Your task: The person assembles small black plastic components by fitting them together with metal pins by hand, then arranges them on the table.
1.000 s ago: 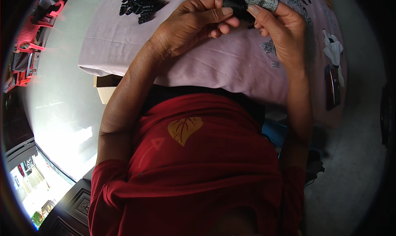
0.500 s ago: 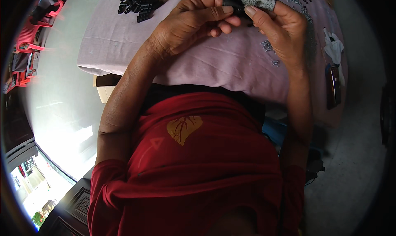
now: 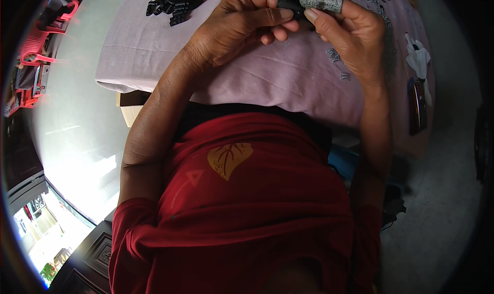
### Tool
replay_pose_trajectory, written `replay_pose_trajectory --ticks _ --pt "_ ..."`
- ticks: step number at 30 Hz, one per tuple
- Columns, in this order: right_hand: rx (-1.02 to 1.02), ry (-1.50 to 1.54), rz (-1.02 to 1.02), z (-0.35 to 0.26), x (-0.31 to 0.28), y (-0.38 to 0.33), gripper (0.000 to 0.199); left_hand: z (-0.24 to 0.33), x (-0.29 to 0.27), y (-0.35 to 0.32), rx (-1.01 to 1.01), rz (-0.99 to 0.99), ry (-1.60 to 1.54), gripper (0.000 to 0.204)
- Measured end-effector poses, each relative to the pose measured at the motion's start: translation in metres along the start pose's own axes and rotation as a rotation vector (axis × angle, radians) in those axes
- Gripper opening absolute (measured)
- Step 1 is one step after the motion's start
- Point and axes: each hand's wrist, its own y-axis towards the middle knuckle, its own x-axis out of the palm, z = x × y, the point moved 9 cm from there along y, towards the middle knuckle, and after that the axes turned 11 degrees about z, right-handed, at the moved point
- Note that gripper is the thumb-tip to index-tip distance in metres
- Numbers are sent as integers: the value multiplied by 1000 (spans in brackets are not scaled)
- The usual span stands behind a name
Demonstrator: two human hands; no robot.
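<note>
Black and small, a plastic part sits pinched between both hands above a table draped in a pale lilac cloth. Left hand curls inward, fingers bent, thumb and fingertips closed on the part's left end. Right hand faces it, wrist bent upward, its forefinger wearing a grey fabric cot and pressing the part from the right. A pile of similar black parts lies on the cloth, well left of the hands.
</note>
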Motion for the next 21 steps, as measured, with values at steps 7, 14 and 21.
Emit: replay_pose_trajectory --ticks 7,14,21 --pt "-24 -30 -39 -1 2 -1 17 0 0 -1 -6 1 -2 16" --pt "-176 -35 -87 -10 8 -2 18 -2 -4 0 -5 21 29 15" --pt "-137 106 4 -43 16 3 8 -2 -3 -1 -21 18 -8 16"
